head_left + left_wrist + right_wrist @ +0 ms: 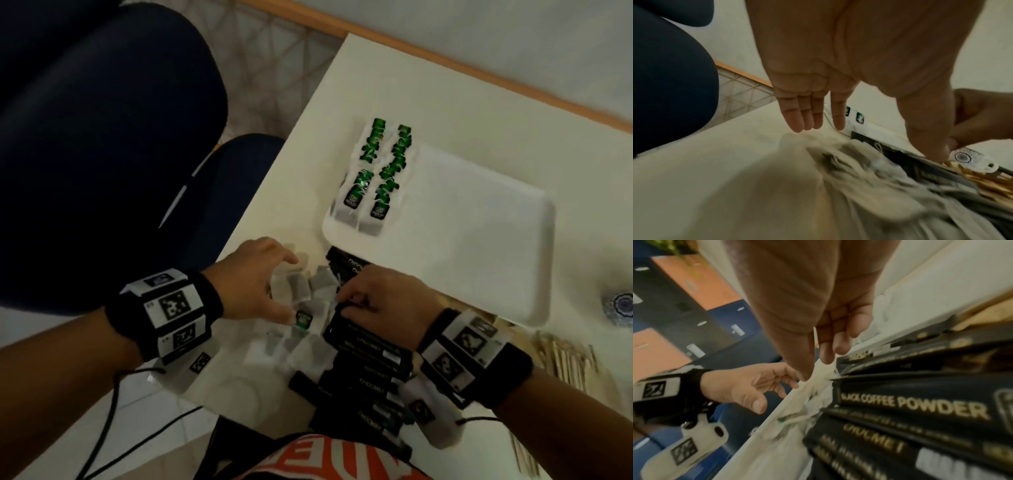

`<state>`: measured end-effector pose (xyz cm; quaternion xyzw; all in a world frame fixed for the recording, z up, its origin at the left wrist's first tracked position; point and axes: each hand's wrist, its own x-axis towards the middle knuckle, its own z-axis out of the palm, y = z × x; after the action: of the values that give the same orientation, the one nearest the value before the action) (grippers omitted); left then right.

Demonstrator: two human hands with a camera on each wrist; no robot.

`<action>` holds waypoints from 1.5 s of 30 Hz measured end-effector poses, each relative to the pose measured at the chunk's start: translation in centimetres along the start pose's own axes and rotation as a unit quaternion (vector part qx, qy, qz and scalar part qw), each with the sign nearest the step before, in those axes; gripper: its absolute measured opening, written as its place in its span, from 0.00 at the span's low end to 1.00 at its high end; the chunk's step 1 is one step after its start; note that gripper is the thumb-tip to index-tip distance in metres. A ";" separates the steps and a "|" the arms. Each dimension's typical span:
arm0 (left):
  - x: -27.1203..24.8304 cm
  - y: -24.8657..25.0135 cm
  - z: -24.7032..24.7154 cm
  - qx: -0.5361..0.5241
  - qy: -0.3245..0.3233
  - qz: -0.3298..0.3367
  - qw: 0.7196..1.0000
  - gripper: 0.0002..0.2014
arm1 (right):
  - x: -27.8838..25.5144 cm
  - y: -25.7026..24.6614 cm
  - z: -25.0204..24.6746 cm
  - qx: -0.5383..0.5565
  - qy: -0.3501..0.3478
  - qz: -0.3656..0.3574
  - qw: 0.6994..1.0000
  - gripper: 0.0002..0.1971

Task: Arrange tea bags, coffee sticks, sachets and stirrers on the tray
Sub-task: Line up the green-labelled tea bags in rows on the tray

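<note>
A white tray (479,240) lies on the table, with two rows of green-tagged tea bags (376,171) at its left end. Loose tea bags (308,287) are heaped near the table's front left corner. My left hand (281,291) hovers over that heap with straight fingers (807,120) and holds nothing. My right hand (342,301) reaches in from the right, and its thumb and fingers pinch the edge of a white tea bag (818,369). Black coffee sticks (370,346) lie stacked under and beside the right wrist.
Wooden stirrers (565,359) lie in a pile at the right, in front of the tray. A small blue-patterned sachet (620,308) sits at the far right edge. A dark blue chair (102,137) stands left of the table. Most of the tray surface is bare.
</note>
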<state>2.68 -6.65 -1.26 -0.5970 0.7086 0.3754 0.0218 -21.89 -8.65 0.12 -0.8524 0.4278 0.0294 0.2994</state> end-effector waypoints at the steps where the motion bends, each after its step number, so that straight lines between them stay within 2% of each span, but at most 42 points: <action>1: -0.7 0.2 0.6 0.014 0.006 -0.005 1.000 0.47 | -0.2 -0.8 0.3 -0.026 -0.009 -0.011 1.000 0.10; 3: -1.6 0.6 1.9 0.024 0.014 -0.020 0.999 0.52 | -0.3 -2.2 0.9 -0.085 -0.033 -0.015 0.996 0.12; 5: -2.5 1.0 3.3 0.015 0.032 -0.036 0.999 0.51 | -0.4 -3.3 1.8 -0.157 -0.060 -0.016 0.986 0.17; 9: -2.8 1.7 5.4 -0.017 0.111 -0.071 0.991 0.36 | -0.3 -4.4 3.3 -0.240 -0.080 -0.014 0.967 0.31; 11: -2.3 2.0 5.8 -0.041 0.134 -0.095 0.986 0.31 | -0.1 -4.8 3.9 -0.254 -0.071 -0.011 0.965 0.33; 13: -1.7 2.4 5.9 -0.055 0.146 -0.115 0.981 0.30 | 0.0 -5.1 4.4 -0.256 -0.066 -0.001 0.964 0.34; 15: -0.9 2.7 5.8 -0.057 0.155 -0.130 0.978 0.30 | 0.1 -5.2 4.6 -0.241 -0.068 0.003 0.968 0.32; 20: 0.1 3.3 5.8 -0.063 0.140 -0.113 0.982 0.30 | -0.7 -4.7 5.1 -0.150 -0.075 -0.025 0.986 0.17; 23: 0.4 3.8 5.8 -0.048 0.120 -0.099 0.987 0.23 | -1.3 -4.2 4.7 -0.099 -0.056 -0.029 0.993 0.14; 26: 0.6 3.6 5.6 -0.042 0.101 -0.090 0.990 0.16 | -1.8 -3.5 3.6 -0.035 -0.001 -0.006 0.999 0.08; 31: -0.2 2.0 3.4 -0.094 0.120 -0.083 0.985 0.08 | -1.4 -2.1 2.6 0.006 0.047 0.035 0.998 0.10; 36: -2.3 1.3 3.0 -0.069 0.127 -0.061 0.988 0.04 | 0.6 -2.6 2.6 0.025 0.012 0.050 0.998 0.15; 37: -2.7 1.3 3.2 -0.054 0.118 -0.056 0.990 0.06 | 0.9 -2.7 2.8 0.023 0.005 0.045 0.999 0.15; 40: -3.6 1.1 4.4 -0.004 0.091 -0.044 0.995 0.31 | 1.4 -2.9 3.2 0.002 0.041 0.023 0.999 0.17; 42: -4.0 0.9 5.2 0.017 0.101 -0.032 0.994 0.45 | 1.1 -3.3 3.3 -0.003 0.066 0.002 0.998 0.15; 45: -4.4 0.7 5.8 0.074 0.086 -0.023 0.993 0.57 | -0.2 -4.3 3.5 -0.053 0.019 -0.034 0.998 0.09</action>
<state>0.89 0.28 -2.92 -0.6402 0.7196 0.2686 0.0130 -18.12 -4.72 -0.58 -0.8817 0.4018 0.0256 0.2461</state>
